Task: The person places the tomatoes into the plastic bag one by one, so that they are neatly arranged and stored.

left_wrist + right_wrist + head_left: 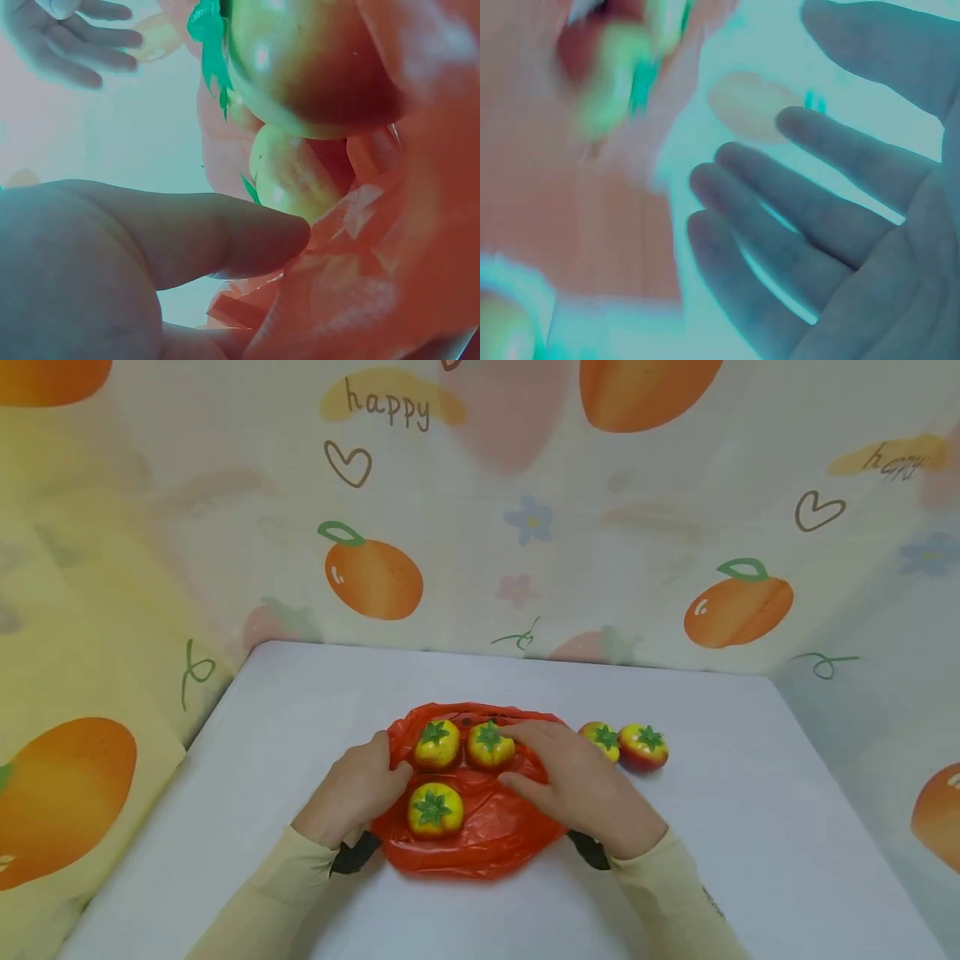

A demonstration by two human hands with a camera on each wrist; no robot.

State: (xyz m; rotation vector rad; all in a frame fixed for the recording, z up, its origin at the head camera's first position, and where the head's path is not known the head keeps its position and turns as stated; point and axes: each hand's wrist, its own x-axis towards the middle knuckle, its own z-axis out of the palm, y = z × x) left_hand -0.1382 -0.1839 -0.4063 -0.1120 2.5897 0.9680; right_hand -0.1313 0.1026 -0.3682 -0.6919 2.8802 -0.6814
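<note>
A red plastic bag lies spread on the table, with three yellow-red fruits with green star-shaped leaf tops on it: a rear left one, a rear right one and a front one. The left hand pinches the bag's left edge; its thumb presses against the crumpled plastic in the left wrist view. Over the bag's right side is the right hand, its fingers spread and nothing held in them. It lies close to the rear right fruit; whether it touches that fruit is unclear.
Two more such fruits stand on the white table right of the bag: one partly hidden by the right hand, the other beside it. A fruit-patterned cloth rises behind the table and at its sides.
</note>
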